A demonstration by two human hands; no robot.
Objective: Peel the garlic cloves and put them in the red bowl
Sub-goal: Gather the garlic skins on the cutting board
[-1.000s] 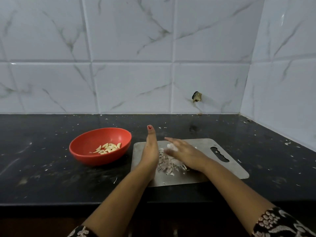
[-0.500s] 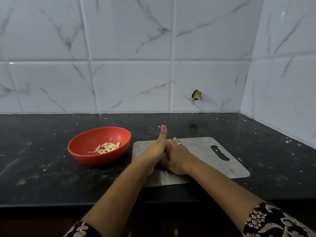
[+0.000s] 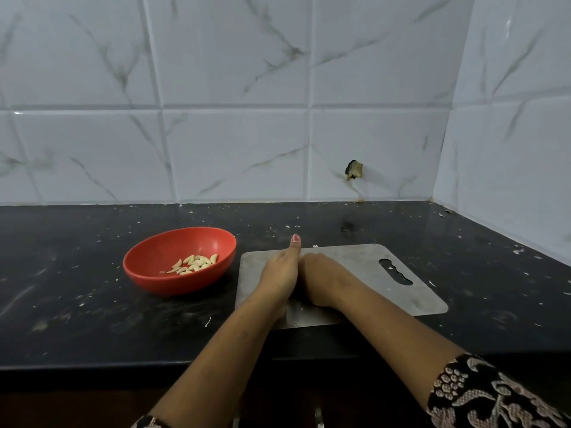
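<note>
Garlic cloves [image 3: 193, 263], peeled and pale, lie in a small heap at the bottom of the red bowl [image 3: 154, 257]. The bowl sits on the black desk [image 3: 77, 304], just left of the steel cutting board [image 3: 355, 261]. Both our grips rest on that board, touching side to side. Our left grip [image 3: 279, 278] stands on its edge with the thumb stretched forward, and it holds nothing that we can see. Our right grip [image 3: 323, 278] is cupped against it, knuckles up. Its fingers are hidden, so we cannot tell whether it holds anything. Pale flakes [image 3: 208, 320] speckle the desk.
</note>
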